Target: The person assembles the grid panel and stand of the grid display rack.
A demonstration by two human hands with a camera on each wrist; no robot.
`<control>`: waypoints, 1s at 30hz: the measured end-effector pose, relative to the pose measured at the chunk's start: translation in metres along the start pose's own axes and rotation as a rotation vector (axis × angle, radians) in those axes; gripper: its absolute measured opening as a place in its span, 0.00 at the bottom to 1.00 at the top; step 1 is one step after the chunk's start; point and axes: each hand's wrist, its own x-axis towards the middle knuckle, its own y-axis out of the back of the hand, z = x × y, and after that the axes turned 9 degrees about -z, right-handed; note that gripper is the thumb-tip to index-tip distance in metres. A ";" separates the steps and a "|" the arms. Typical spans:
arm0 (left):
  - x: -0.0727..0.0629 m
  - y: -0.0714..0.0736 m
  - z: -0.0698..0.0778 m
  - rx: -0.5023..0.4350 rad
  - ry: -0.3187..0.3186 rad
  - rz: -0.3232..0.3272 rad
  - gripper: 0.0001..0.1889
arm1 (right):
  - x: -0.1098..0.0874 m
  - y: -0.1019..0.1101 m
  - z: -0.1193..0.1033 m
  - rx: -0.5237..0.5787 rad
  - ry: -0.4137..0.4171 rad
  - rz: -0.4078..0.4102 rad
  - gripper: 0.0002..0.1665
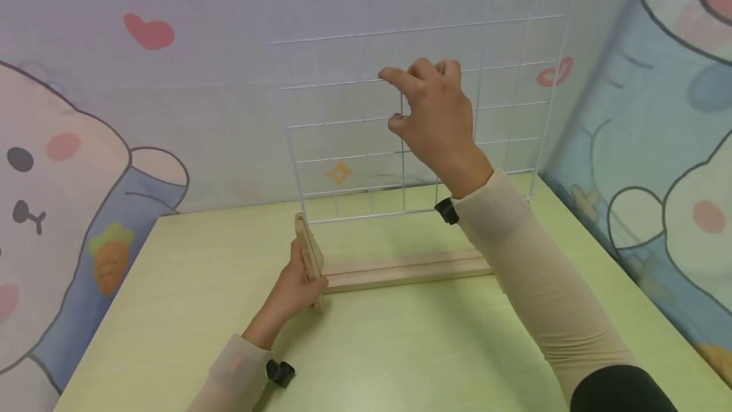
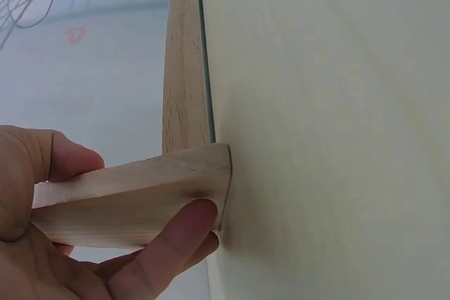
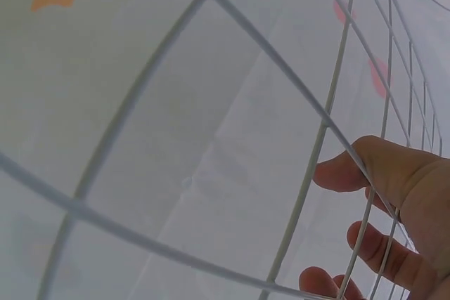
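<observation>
In the head view my left hand [image 1: 297,288] grips the upright wooden end piece [image 1: 309,247] at the left end of a wooden base, thumb on the near side. The left wrist view shows that end piece [image 2: 140,191] between thumb and fingers, joined to a long wooden bar [image 2: 184,68]. A white wire grid panel [image 1: 372,197] stands upright over the base, its lower left corner right at the end piece. Higher up, my right hand [image 1: 437,113] holds the panel by its wires, thumb and fingers spread and bent among the thin rods [image 3: 309,166].
The long wooden bar [image 1: 400,273] lies across the pale table [image 1: 171,285]; my right forearm hides its right end. A printed cloth backdrop [image 1: 217,81] rises behind the table and along both sides, with cartoon figures and hearts.
</observation>
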 end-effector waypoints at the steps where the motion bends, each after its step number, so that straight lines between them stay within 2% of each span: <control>1: 0.000 0.000 0.000 0.001 0.003 0.003 0.46 | 0.000 -0.001 0.000 -0.001 0.006 0.010 0.36; 19: 0.007 -0.004 0.001 0.003 -0.003 0.009 0.50 | -0.004 -0.014 0.006 0.008 0.062 0.159 0.33; 23: 0.009 -0.006 0.000 0.003 0.012 0.004 0.50 | -0.007 -0.016 0.009 0.027 0.079 0.192 0.33; 30: 0.012 -0.008 0.001 0.005 0.000 -0.004 0.49 | -0.011 -0.017 0.012 0.027 0.087 0.205 0.33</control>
